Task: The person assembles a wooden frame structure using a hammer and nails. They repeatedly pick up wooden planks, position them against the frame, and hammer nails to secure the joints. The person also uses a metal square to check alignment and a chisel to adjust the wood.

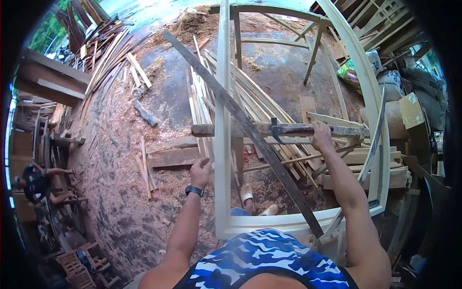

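My right hand (321,137) grips the handle of a hammer (293,129), whose dark head points left over a thick wooden beam (250,128). The beam lies crosswise beneath a large pale wooden frame (223,178), which stretches away from my chest. My left hand (201,173), with a dark watch on its wrist, is beside the frame's left rail. Its fingers are loosely bent with the thumb apart, and I see nothing in them. A dark, long board (250,127) lies diagonally across the frame, from far left to near right.
Long wood strips (255,96) lie piled under the frame. Wooden blocks (175,156) sit left of it, on ground strewn with shavings. Stacked timber (370,173) and full sacks (390,84) stand right. Another person (36,183) is at the far left.
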Tool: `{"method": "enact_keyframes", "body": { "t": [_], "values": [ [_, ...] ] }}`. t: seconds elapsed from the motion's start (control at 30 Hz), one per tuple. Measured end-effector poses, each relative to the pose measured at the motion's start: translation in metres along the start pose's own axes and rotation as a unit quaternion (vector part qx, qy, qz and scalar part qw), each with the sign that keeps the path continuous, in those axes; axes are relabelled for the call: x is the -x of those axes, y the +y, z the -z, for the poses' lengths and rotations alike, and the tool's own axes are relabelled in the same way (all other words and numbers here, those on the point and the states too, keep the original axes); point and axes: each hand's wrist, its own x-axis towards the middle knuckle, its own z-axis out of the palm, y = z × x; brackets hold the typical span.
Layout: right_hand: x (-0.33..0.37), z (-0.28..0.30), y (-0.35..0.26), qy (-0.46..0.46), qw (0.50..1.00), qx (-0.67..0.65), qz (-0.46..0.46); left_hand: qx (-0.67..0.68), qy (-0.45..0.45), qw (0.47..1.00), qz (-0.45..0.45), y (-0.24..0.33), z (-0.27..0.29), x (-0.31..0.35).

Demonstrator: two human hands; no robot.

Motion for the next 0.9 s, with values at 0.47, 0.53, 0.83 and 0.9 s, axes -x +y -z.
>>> {"method": "enact_keyframes", "body": {
  "t": [0.47, 0.53, 0.83, 0.9],
  "values": [
    [0.286, 0.154, 0.202, 0.154, 0.927, -0.050, -0.338, -0.021, 0.123, 0.980, -0.154, 0.107, -0.024, 0.129],
    [0.330, 0.144, 0.223, -0.001, 0.914, -0.060, -0.400, -0.044, 0.103, 0.968, -0.222, 0.105, -0.036, 0.148],
    [0.382, 0.080, 0.263, -0.084, 0.986, 0.019, -0.146, 0.000, -0.080, 0.975, -0.209, 0.100, -0.140, 0.277],
    [0.359, 0.093, 0.271, -0.226, 0.963, 0.069, -0.132, -0.014, -0.098, 0.969, -0.226, 0.118, -0.156, 0.309]
  ]
}}
